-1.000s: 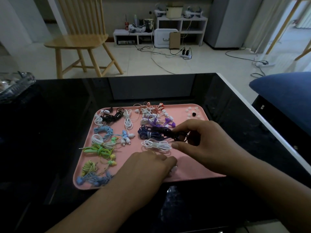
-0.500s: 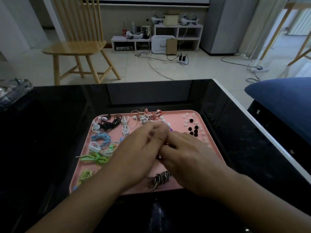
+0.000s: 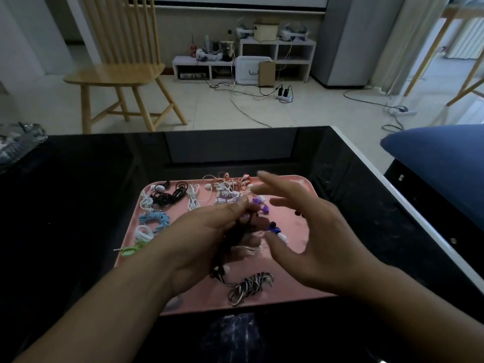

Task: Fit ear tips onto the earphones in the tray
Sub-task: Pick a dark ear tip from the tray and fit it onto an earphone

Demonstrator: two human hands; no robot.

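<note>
Over the pink tray point(image 3: 183, 305) on the black surface point(image 3: 78, 205), the left hand point(image 3: 199, 239) has its grip curled round a dark bundle of earphones point(image 3: 235, 237), one earbud dangling below the palm. The right hand point(image 3: 314, 244) hovers just beside it, fingers spread and relaxed — holding nothing (its motion blurs the fingertips). Other coiled earphones lie across the tray: a black-and-white striped set point(image 3: 251, 286) near the front edge, blue ones point(image 3: 154, 220) at the left.
</note>
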